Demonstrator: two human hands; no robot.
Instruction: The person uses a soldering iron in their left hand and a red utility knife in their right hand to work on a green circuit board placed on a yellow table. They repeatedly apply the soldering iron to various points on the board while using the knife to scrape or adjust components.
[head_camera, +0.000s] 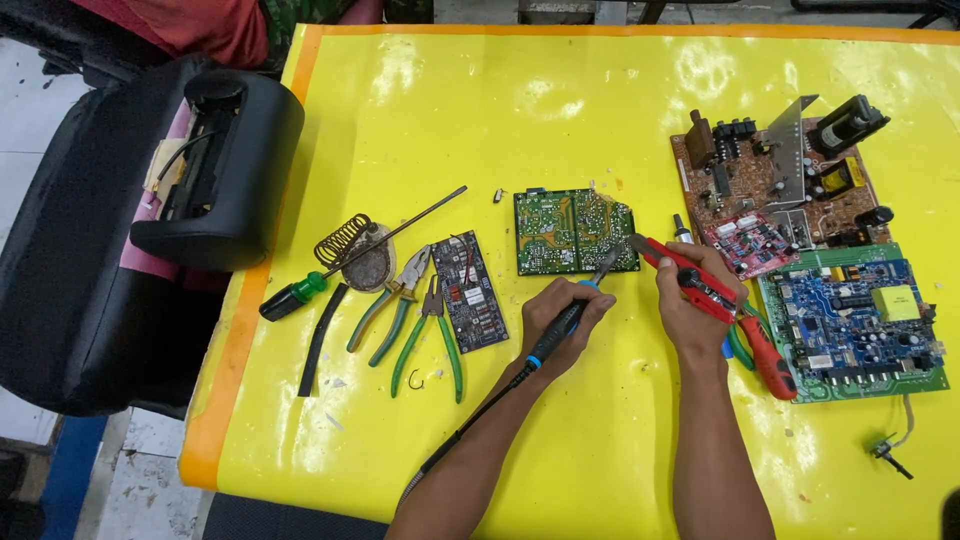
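My left hand (560, 322) grips a soldering iron (575, 310) with a black and blue handle. Its tip points up at the lower right edge of a green circuit board (560, 232) lying solder side up on the yellow table. My right hand (695, 300) holds a red and black tool (685, 270), likely a desoldering pump. The nose of this tool reaches the same corner of the board, beside the iron's tip. The iron's cord (460, 440) runs back along my left forearm.
Left of the board lie a small dark circuit board (470, 290), two green-handled pliers (415, 320), a long screwdriver (350, 260) and a coil iron stand (355, 250). At right sit a brown board (770, 180), a blue board (850, 315) and red-handled cutters (765, 350). A black case (215, 160) rests off the table's left edge.
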